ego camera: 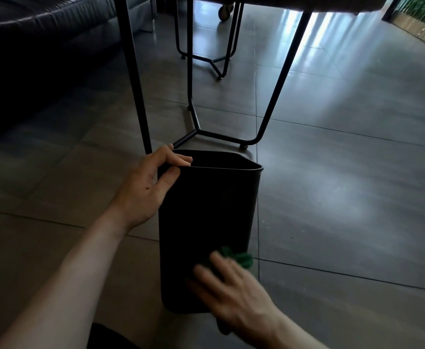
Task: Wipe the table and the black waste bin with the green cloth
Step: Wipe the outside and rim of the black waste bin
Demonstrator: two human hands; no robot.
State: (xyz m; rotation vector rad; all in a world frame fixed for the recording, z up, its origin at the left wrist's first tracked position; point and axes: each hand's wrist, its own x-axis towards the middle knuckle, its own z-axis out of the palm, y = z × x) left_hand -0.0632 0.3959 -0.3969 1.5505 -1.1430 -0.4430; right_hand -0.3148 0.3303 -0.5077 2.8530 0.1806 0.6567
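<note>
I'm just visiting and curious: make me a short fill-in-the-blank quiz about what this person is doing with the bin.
1. The left hand grips the black plastic waste bin at its ____.
2. The right hand presses a crumpled cloth coloured ____ against the bin's side.
3. The bin stands on the grey ____ floor.
4. Behind the bin are the table's black metal ____.

Missing words: rim; green; tiled; legs
</note>
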